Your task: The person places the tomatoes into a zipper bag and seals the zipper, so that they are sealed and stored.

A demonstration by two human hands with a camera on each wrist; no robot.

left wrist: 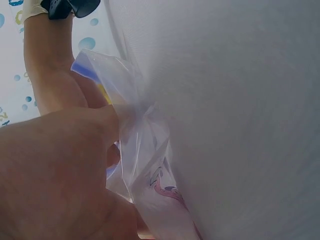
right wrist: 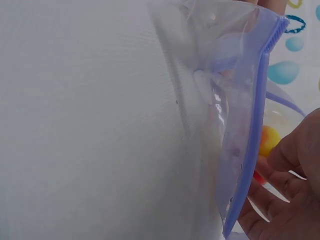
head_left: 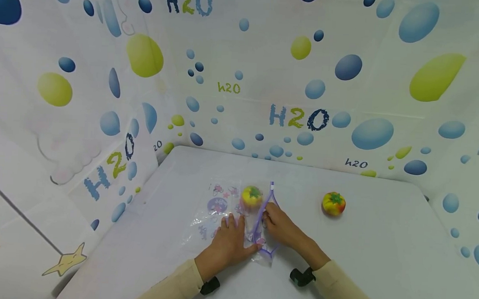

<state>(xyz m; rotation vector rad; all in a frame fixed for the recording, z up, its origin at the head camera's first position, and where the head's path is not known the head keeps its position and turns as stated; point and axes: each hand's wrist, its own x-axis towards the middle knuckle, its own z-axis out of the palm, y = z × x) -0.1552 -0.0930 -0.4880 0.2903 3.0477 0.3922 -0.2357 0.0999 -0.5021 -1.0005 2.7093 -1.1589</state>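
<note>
A clear plastic zip bag with printed cartoon figures lies on the table, its purple-edged mouth parted toward the right. Through the film shows a yellow toy fruit with a green top, shaped like a tomato or small pumpkin. My left hand rests on the bag with fingers spread, its thumb beside the mouth. At the mouth is my right hand, fingers loosely bent behind the purple zip edge. Part of the fruit appears beyond those fingers. Whether they touch the film is hidden.
A second yellow-and-red toy fruit sits to the right on the white table. A patterned curtain with blue and green spots stands behind and to the left of it. Dark wrist cameras are strapped to both wrists.
</note>
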